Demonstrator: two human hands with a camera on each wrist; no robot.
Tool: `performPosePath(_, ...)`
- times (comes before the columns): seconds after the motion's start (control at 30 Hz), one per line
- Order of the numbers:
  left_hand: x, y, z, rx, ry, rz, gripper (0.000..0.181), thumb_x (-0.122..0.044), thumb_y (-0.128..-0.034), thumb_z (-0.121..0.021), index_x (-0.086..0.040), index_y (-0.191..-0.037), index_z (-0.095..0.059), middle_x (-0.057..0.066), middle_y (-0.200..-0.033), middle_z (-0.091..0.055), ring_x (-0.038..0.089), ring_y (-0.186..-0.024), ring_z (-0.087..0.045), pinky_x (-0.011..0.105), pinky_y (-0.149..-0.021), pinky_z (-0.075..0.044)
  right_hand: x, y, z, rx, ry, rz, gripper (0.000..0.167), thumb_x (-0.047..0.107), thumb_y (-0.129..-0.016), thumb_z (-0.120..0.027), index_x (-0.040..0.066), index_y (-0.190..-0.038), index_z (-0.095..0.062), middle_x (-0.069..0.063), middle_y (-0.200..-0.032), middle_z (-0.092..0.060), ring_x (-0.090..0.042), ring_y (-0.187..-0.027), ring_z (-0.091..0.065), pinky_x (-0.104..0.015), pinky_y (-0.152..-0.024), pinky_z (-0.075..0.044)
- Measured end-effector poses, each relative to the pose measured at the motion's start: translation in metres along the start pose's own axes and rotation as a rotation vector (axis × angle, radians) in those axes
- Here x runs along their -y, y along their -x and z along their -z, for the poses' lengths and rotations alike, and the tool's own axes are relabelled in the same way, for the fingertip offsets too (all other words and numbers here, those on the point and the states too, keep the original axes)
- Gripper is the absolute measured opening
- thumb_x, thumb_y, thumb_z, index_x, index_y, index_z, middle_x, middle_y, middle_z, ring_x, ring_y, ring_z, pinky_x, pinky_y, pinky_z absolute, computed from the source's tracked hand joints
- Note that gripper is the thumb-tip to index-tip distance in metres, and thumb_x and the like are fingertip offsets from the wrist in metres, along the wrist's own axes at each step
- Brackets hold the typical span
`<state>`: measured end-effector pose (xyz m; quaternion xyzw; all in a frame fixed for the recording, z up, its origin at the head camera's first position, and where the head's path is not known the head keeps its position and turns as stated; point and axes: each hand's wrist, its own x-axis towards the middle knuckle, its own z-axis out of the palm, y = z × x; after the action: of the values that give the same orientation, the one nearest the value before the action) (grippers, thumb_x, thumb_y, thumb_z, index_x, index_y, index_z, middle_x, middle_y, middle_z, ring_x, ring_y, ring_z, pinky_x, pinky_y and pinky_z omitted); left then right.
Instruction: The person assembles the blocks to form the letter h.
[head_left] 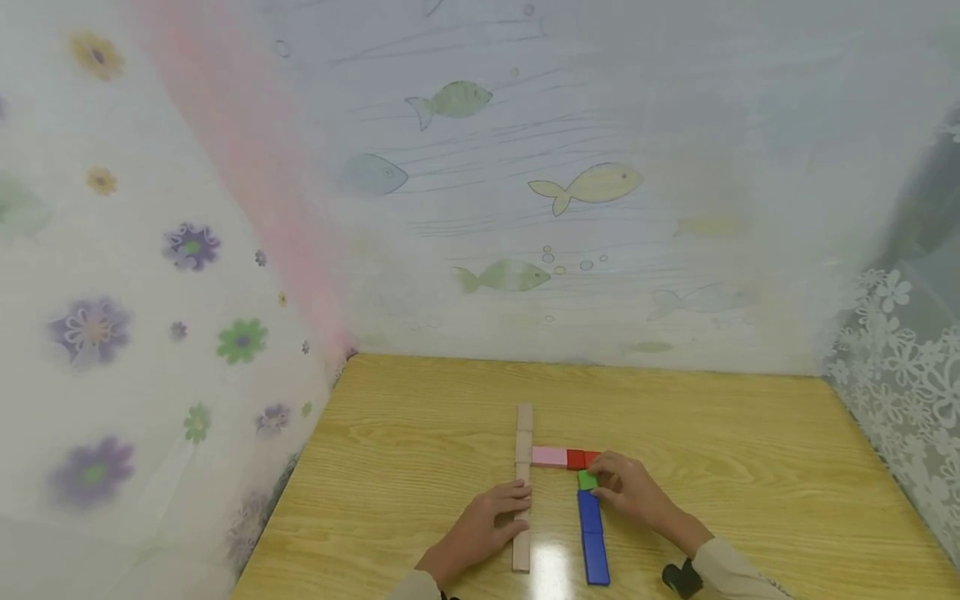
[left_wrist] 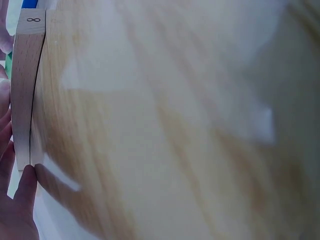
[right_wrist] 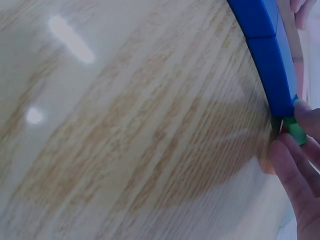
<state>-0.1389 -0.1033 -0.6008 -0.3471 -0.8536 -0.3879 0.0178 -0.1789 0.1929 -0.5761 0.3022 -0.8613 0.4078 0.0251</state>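
Plain wooden blocks (head_left: 524, 446) form a straight column on the table. My left hand (head_left: 489, 523) rests its fingers on the lower part of this column; in the left wrist view a wooden block (left_wrist: 26, 75) marked with an 8-like figure lies beside the fingertips. From the column a pink block (head_left: 550, 456) and red blocks (head_left: 576, 459) run to the right. With thumb and fingers my right hand (head_left: 637, 492) pinches a small green block (head_left: 587, 480), just below the red ones. Two blue blocks (head_left: 591, 512) continue downward from the green, shown end to end in the right wrist view (right_wrist: 272, 70).
The wood-grain table (head_left: 405, 425) meets a fish-painted wall (head_left: 600, 317) behind and a flowered panel (head_left: 150, 383) at left. White lace flowers (head_left: 892, 358) hang along the right. A black device (head_left: 682, 577) sits by the right sleeve (head_left: 731, 567).
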Motion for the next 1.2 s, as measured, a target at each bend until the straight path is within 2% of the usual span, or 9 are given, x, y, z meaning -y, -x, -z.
performPosePath(0.37, 0.0, 0.0, 0.0, -0.004, 0.006, 0.004, 0.032, -0.021, -0.0912, -0.065, -0.006, -0.119, -0.066, 0.004, -0.132, -0.056, 0.02, -0.128, -0.046, 0.039, -0.104, -0.041, -0.003, 0.002, -0.002, -0.014, 0.004, 0.062, 0.023, -0.001, -0.075, -0.077, 0.003, -0.096, -0.067, -0.005, -0.092, -0.064, -0.013, -0.075, -0.06, -0.023, -0.059, -0.054)
performPosePath(0.5, -0.001, 0.0, 0.0, -0.004, 0.009, 0.002, 0.031, -0.021, -0.0912, -0.065, -0.006, -0.119, -0.066, 0.004, -0.132, -0.056, 0.021, -0.128, -0.046, 0.039, -0.104, -0.041, -0.002, 0.005, -0.004, 0.003, 0.017, 0.053, 0.022, 0.004, -0.077, -0.077, 0.004, -0.097, -0.068, -0.003, -0.096, -0.065, -0.012, -0.079, -0.06, -0.024, -0.063, -0.054)
performPosePath(0.63, -0.001, 0.0, 0.0, 0.0, 0.016, 0.008, 0.031, -0.02, -0.0914, -0.064, -0.006, -0.119, -0.065, 0.004, -0.132, -0.056, 0.021, -0.128, -0.046, 0.039, -0.103, -0.042, 0.003, 0.009, -0.006, 0.03, 0.095, 0.021, 0.025, 0.013, -0.078, -0.078, 0.007, -0.1, -0.068, -0.001, -0.104, -0.064, -0.014, -0.091, -0.061, -0.031, -0.077, -0.056)
performPosePath(0.73, -0.002, 0.0, 0.0, 0.007, 0.023, 0.014, 0.032, -0.021, -0.0914, -0.064, -0.006, -0.119, -0.065, 0.004, -0.132, -0.056, 0.021, -0.128, -0.046, 0.039, -0.104, -0.042, 0.01, 0.015, -0.007, 0.028, 0.201, 0.026, 0.036, 0.027, -0.076, -0.08, 0.009, -0.104, -0.067, -0.004, -0.112, -0.061, -0.021, -0.102, -0.059, -0.039, -0.086, -0.054)
performPosePath(0.87, -0.002, 0.0, 0.001, 0.015, 0.033, 0.03, 0.032, -0.021, -0.0914, -0.064, -0.006, -0.12, -0.065, 0.004, -0.133, -0.055, 0.021, -0.129, -0.045, 0.039, -0.104, -0.041, 0.02, 0.022, -0.009, 0.041, 0.308, 0.058, 0.054, 0.049, -0.072, -0.078, 0.013, -0.11, -0.067, -0.005, -0.12, -0.059, -0.023, -0.108, -0.055, -0.045, -0.085, -0.053)
performPosePath(0.97, -0.003, 0.0, 0.002, 0.02, 0.04, 0.042, 0.033, -0.021, -0.0915, -0.064, -0.006, -0.121, -0.064, 0.004, -0.133, -0.055, 0.02, -0.129, -0.044, 0.039, -0.105, -0.04, 0.024, 0.027, -0.01, 0.086, 0.339, 0.069, 0.06, 0.058, -0.072, -0.074, 0.016, -0.114, -0.067, -0.004, -0.124, -0.057, -0.023, -0.11, -0.052, -0.047, -0.085, -0.052)
performPosePath(1.07, -0.004, 0.0, 0.003, 0.021, 0.049, 0.049, 0.033, -0.021, -0.0916, -0.064, -0.006, -0.121, -0.064, 0.004, -0.133, -0.055, 0.02, -0.129, -0.044, 0.039, -0.105, -0.04, 0.026, 0.03, -0.011, 0.115, 0.35, 0.075, 0.06, 0.06, -0.074, -0.071, 0.018, -0.115, -0.068, -0.003, -0.127, -0.056, -0.023, -0.112, -0.051, -0.049, -0.085, -0.051)
performPosePath(1.2, -0.005, 0.0, 0.003, 0.022, 0.055, 0.05, 0.033, -0.021, -0.0917, -0.064, -0.006, -0.121, -0.064, 0.004, -0.133, -0.055, 0.021, -0.129, -0.044, 0.04, -0.105, -0.04, 0.025, 0.032, -0.012, 0.112, 0.368, 0.1, 0.056, 0.059, -0.075, -0.07, 0.017, -0.113, -0.069, -0.004, -0.125, -0.056, -0.022, -0.109, -0.052, -0.047, -0.082, -0.052)
